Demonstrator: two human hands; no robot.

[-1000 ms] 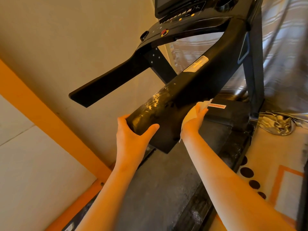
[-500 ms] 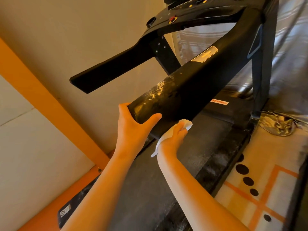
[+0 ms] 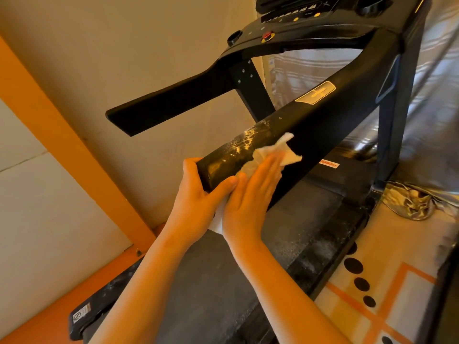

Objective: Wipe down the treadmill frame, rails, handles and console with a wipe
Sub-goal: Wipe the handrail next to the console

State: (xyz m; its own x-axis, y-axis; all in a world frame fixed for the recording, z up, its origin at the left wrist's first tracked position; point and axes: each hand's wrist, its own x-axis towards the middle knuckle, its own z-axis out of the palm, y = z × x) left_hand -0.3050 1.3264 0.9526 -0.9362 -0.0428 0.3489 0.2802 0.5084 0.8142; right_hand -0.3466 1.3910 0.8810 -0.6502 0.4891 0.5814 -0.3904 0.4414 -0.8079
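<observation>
To clean this part well, the right hand [image 3: 250,194] should press the white wipe [image 3: 285,150] flat and rub all along the black handrail [image 3: 310,125], up toward the console [image 3: 298,18], going over the wet shiny streaks [image 3: 244,142] near its end so no spot is missed. From the head camera, the left hand [image 3: 198,194] is curled round the very end of the handrail with its thumb on the near side. The right hand lies just beside it, fingers straight and close together, pressing the wipe against the rail's side; the wipe pokes out past the fingertips [image 3: 274,162].
</observation>
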